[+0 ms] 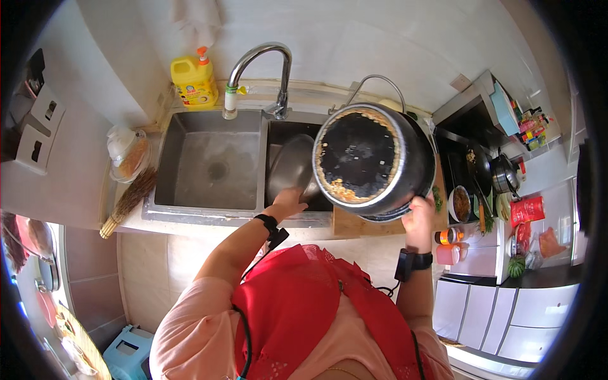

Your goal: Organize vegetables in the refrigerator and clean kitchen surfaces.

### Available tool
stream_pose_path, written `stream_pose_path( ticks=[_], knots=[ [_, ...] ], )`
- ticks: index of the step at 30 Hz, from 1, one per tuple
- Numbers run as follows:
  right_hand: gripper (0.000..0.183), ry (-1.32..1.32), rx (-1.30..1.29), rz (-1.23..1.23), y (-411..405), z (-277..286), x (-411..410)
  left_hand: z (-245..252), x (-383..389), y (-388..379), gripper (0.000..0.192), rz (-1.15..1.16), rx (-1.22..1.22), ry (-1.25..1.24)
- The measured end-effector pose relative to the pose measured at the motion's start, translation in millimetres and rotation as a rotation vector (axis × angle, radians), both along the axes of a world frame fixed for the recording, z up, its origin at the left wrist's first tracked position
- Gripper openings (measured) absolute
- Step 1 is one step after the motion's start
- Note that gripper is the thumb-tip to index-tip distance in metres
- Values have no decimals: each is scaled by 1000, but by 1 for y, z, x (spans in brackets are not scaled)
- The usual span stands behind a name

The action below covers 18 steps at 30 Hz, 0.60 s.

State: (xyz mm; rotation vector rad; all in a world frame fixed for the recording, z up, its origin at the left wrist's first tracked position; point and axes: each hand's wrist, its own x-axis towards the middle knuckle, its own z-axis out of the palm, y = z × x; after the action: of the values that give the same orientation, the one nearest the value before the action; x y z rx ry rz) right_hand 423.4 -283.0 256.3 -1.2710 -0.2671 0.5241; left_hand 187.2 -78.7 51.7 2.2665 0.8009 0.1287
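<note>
My right hand (420,214) grips the rim of a black metal pot (361,154), which is tipped so that its round underside, ringed with brown and yellowish residue, faces up. It hangs over the right sink basin's edge and a wooden cutting board (349,225). My left hand (288,203) is at the near edge of the right basin, its fingers touching or close to a grey metal bowl or pan (290,166) lying inside; whether they grip it I cannot tell. The left sink basin (216,166) and the chrome faucet (284,66) are beside them.
A yellow detergent jug (192,83) stands behind the left basin. A straw brush (130,202) and stacked dishes (128,152) lie at the left. On the right are a wok (479,166), a bowl of food (460,204) and a lidded pot (504,175).
</note>
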Motion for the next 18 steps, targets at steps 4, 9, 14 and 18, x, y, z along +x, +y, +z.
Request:
stream_pose_path(
  ticks=[4,9,14,18],
  knots=[
    [55,-230,28,81,59,24,-27,-20,-18,3,38,-29,8,-231],
    [39,-1114,-285,379,113,53,-58,-11,-65,9,38,209,-508,-417],
    [7,-1764,4,650,178,65,-92,40,-101,7,56,629,-1186,-852],
    [12,-1949,21,927,217,69,-123,35,-104,3,54,477,-1178,-864]
  ],
)
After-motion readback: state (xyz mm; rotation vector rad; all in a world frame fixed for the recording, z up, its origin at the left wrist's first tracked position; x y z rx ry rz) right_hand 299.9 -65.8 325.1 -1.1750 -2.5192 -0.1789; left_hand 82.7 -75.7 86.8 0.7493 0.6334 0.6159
